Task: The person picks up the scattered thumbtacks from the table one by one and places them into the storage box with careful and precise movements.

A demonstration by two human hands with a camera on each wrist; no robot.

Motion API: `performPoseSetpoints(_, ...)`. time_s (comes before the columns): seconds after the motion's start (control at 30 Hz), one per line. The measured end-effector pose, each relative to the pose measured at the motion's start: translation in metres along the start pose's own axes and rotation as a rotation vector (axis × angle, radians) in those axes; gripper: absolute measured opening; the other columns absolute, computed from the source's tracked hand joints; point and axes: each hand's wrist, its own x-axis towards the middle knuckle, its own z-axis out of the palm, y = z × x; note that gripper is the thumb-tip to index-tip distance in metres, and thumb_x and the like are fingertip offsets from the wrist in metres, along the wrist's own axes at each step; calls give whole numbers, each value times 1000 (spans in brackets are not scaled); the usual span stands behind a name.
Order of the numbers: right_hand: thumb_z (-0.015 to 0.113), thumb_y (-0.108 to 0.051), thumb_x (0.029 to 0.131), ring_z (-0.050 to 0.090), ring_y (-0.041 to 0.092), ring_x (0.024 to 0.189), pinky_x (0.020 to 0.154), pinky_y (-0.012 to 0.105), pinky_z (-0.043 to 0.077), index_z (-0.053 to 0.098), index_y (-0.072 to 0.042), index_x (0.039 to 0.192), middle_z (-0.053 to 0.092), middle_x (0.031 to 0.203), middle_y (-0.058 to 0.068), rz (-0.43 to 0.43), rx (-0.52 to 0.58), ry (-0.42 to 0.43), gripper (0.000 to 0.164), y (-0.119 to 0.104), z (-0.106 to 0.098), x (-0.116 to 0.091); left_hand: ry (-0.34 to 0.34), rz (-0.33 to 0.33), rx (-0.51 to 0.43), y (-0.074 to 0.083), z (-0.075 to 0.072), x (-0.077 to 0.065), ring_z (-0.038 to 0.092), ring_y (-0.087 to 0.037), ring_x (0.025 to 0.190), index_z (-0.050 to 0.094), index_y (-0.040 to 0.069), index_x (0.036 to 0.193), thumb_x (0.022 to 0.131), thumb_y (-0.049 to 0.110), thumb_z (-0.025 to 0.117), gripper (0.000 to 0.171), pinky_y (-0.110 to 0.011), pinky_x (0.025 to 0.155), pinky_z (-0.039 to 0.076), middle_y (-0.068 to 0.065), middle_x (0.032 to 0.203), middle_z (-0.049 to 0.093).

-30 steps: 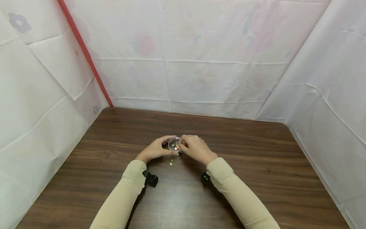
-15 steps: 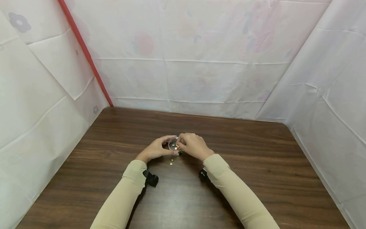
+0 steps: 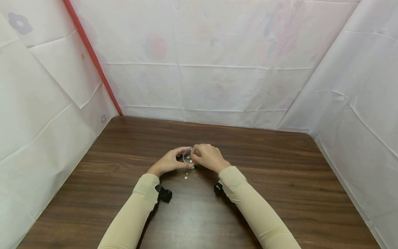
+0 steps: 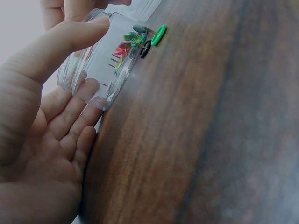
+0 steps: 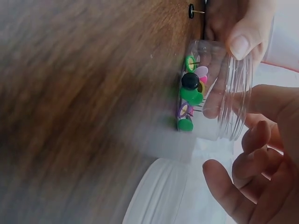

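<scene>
My left hand [image 3: 169,162] grips a small clear plastic jar [image 4: 96,58], thumb on one side and fingers round the other, with its base at the tabletop. Several coloured thumbtacks [image 5: 190,95] lie on the jar's bottom. The right hand [image 3: 209,157] is over the open mouth, its index finger reaching in past the threaded rim and the other fingers loosely bent. I cannot tell whether a tack is between its fingertips. Just outside the jar lie a green thumbtack [image 4: 159,35] and a black thumbtack [image 4: 145,49]. Two yellowish thumbtacks [image 3: 186,175] lie nearer me.
A translucent, ridged round piece [image 5: 156,193] lies beside the jar in the right wrist view. The dark wooden table [image 3: 264,162] runs back to white patterned cloth [image 3: 199,79], which also hangs at both sides. A black camera [image 3: 164,194] hangs at the left wrist.
My right hand has moved slightly left, further over the jar's mouth, and its forearm has followed. The left hand and the jar have stayed in place.
</scene>
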Motion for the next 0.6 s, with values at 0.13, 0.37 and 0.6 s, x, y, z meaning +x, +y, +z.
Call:
performPoseSetpoints(0.13, 55, -30, 93, 47, 4, 49, 42, 23, 40, 65, -22, 103, 58, 73, -10, 23, -12, -24, 16, -1, 1, 0, -8, 2, -4, 0, 0, 0, 47, -18, 115, 43, 30, 137, 75, 29, 78, 72, -52, 97, 39, -2, 131, 50)
performPoseSetpoints(0.37, 54, -29, 94, 44, 4, 47, 39, 23, 37, 63, -21, 105, 54, 66, -9, 2, 15, -20, 16, -4, -3, -8, -3, 4, 1, 1, -1, -1, 48, -15, 112, 43, 34, 136, 75, 31, 78, 70, -50, 96, 41, 1, 129, 51)
performPoseSetpoints(0.6, 54, -25, 93, 47, 1, 50, 42, 21, 41, 62, -19, 104, 61, 74, -9, -58, 85, -10, 15, -8, -5, -22, -7, 20, 5, 1, -2, -2, 49, -16, 111, 40, 27, 140, 74, 33, 78, 76, -51, 94, 42, -2, 127, 52)
